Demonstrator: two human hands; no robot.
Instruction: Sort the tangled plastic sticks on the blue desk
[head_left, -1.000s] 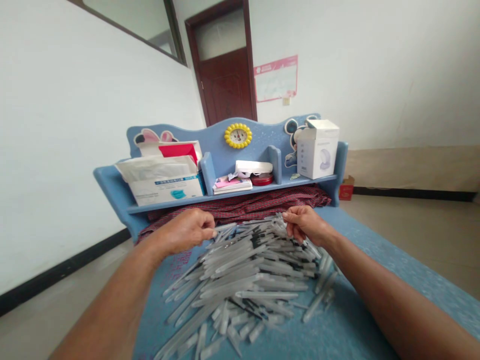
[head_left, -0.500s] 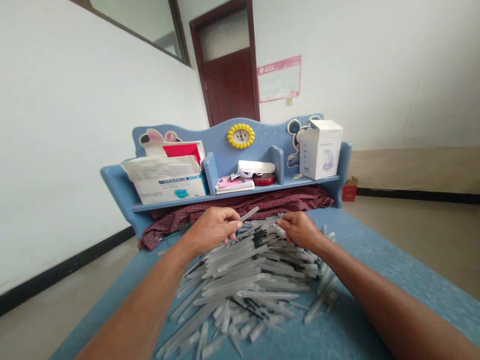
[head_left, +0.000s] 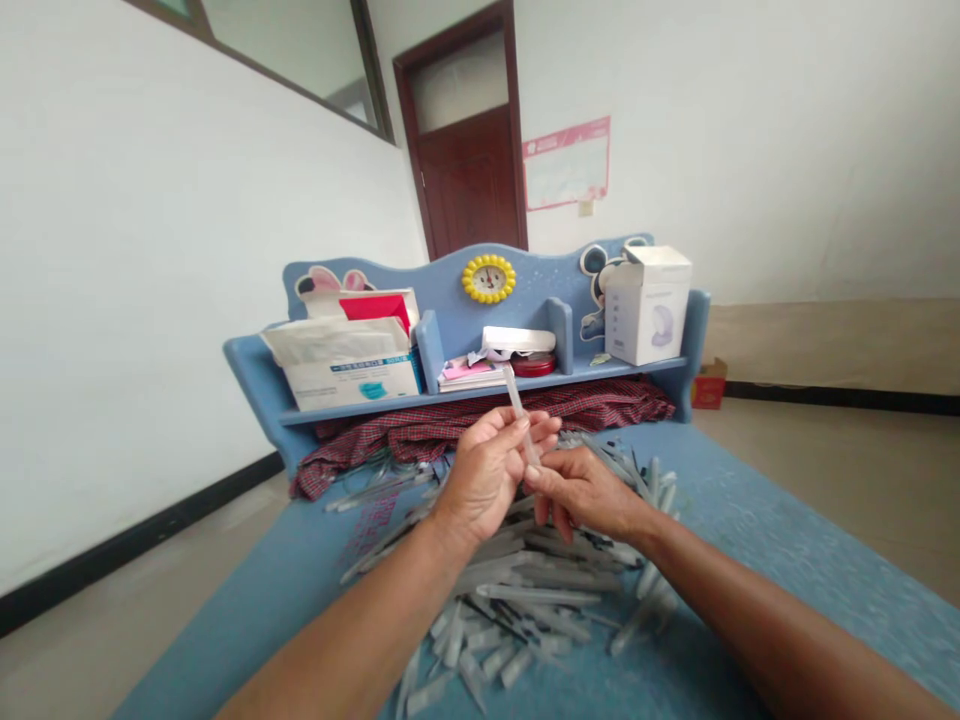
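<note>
Head | left fingers and right fingers both pinch pale tube | closer together than before

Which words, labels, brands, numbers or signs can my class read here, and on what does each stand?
Nothing reads with certainty:
Mask box: Chinese characters, blurred.
White box: print, too small.
Pink-bordered sheet: heading, blurred.
Yellow clock: dial marks, too small.
Blue table: reddish marks, possibly writing, blurred.
</note>
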